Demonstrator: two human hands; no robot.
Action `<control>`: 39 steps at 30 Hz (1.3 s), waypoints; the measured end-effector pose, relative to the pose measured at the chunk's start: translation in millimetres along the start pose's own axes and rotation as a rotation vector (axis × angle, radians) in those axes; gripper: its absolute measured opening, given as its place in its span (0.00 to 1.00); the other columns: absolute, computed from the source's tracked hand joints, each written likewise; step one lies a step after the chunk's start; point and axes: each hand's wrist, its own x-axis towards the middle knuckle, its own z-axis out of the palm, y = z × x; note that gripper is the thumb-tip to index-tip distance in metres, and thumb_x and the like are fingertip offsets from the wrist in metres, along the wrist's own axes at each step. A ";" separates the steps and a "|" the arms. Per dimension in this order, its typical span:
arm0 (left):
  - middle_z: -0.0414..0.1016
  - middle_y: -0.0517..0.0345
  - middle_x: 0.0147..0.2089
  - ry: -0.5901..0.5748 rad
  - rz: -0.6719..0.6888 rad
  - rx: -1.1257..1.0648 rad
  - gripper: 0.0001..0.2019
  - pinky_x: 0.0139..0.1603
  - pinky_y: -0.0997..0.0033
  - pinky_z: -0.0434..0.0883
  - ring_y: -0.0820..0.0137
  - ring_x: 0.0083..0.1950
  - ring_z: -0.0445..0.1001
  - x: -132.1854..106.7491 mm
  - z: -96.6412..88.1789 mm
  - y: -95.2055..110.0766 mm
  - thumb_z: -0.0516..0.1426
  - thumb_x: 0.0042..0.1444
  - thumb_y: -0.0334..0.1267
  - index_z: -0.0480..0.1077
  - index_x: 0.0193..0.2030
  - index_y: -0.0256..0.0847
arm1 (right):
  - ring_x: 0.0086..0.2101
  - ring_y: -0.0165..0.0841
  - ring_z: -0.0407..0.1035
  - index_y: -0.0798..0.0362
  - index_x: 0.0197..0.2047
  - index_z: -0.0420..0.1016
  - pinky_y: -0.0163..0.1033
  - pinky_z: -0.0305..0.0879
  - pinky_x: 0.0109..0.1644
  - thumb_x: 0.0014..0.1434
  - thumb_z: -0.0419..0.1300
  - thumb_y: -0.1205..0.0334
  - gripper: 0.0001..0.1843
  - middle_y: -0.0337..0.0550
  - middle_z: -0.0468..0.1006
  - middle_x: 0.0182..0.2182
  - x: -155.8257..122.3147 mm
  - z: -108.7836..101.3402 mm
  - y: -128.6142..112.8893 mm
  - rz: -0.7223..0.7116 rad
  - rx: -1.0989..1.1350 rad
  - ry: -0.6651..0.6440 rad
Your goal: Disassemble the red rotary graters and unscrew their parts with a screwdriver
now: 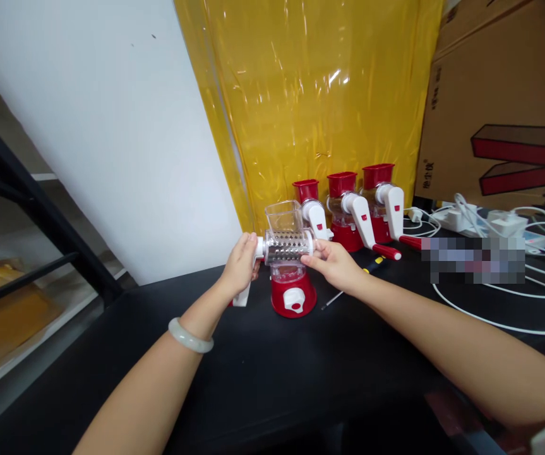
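Note:
My left hand is closed round a white crank handle, at the left end of a perforated metal grater drum. With closed fingers, my right hand pinches the drum's white rim at its right end. The drum lies level in front of a rotary grater with a red base, a white knob and a clear hopper. From this angle I cannot tell whether the drum is inside the grater's housing or just before it.
Several similar red and white graters stand behind, including a grater with its crank on. A screwdriver lies right of the base. White cables and a cardboard box are at the right. A yellow plastic curtain hangs behind the black table.

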 end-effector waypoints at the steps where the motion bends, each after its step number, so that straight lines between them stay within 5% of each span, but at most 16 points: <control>1: 0.57 0.68 0.17 -0.032 -0.005 0.008 0.23 0.15 0.74 0.54 0.76 0.14 0.55 0.6 -2.1 1.2 0.52 0.59 0.63 0.55 0.31 0.44 | 0.23 0.25 0.52 0.53 0.29 0.67 0.36 0.50 0.29 0.48 0.66 0.42 0.23 0.30 0.58 0.20 -0.3 0.0 -1.0 0.003 -0.005 0.001; 5: 0.58 0.68 0.17 -0.086 -0.001 0.040 0.23 0.15 0.74 0.54 0.76 0.14 0.56 1.5 -5.4 4.7 0.52 0.59 0.63 0.56 0.31 0.44 | 0.23 0.25 0.52 0.53 0.29 0.66 0.35 0.49 0.29 0.49 0.65 0.43 0.22 0.30 0.58 0.20 -0.9 -0.1 -1.3 -0.002 -0.032 0.006; 10: 0.57 0.69 0.17 0.065 0.036 0.034 0.22 0.14 0.75 0.54 0.77 0.14 0.56 -2.0 4.5 1.3 0.50 0.61 0.62 0.56 0.32 0.44 | 0.23 0.25 0.53 0.53 0.30 0.65 0.36 0.50 0.30 0.50 0.65 0.45 0.20 0.30 0.59 0.20 -1.6 1.1 -1.9 -0.003 -0.067 0.040; 14: 0.59 0.68 0.19 0.060 0.042 0.085 0.21 0.16 0.75 0.58 0.76 0.15 0.58 -5.2 3.3 -1.4 0.49 0.63 0.60 0.56 0.34 0.44 | 0.23 0.25 0.52 0.52 0.28 0.64 0.36 0.51 0.30 0.49 0.65 0.45 0.21 0.30 0.57 0.20 -2.6 2.5 -6.5 0.008 -0.086 0.060; 17: 0.63 0.69 0.23 -0.039 0.082 0.164 0.15 0.20 0.75 0.62 0.76 0.18 0.62 -7.8 -9.4 1.6 0.53 0.62 0.50 0.57 0.44 0.43 | 0.23 0.26 0.55 0.52 0.29 0.65 0.36 0.54 0.31 0.49 0.65 0.45 0.20 0.31 0.60 0.20 -2.8 2.9 -7.7 0.004 -0.069 0.067; 22: 0.67 0.65 0.35 -0.312 0.075 0.230 0.34 0.32 0.71 0.71 0.72 0.31 0.71 -8.2 -26.0 13.1 0.60 0.45 0.29 0.51 0.58 0.45 | 0.25 0.29 0.60 0.53 0.32 0.68 0.38 0.59 0.32 0.49 0.65 0.46 0.19 0.33 0.65 0.21 -2.2 3.9 -4.1 0.023 -0.054 0.073; 29: 0.72 0.52 0.44 0.020 0.264 0.711 0.18 0.46 0.60 0.69 0.61 0.44 0.73 -6.7 -6.1 17.4 0.55 0.50 0.27 0.60 0.48 0.41 | 0.29 0.32 0.68 0.54 0.37 0.72 0.40 0.65 0.39 0.51 0.65 0.48 0.18 0.38 0.73 0.27 -0.6 4.8 -0.2 0.005 -0.035 0.077; 39: 0.73 0.52 0.43 -0.028 0.349 0.735 0.19 0.43 0.61 0.69 0.61 0.42 0.73 -5.9 -13.2 11.0 0.54 0.50 0.26 0.63 0.50 0.42 | 0.25 0.28 0.59 0.53 0.28 0.66 0.37 0.57 0.32 0.50 0.65 0.46 0.19 0.34 0.64 0.21 -2.7 3.6 -4.1 -0.019 -0.101 0.088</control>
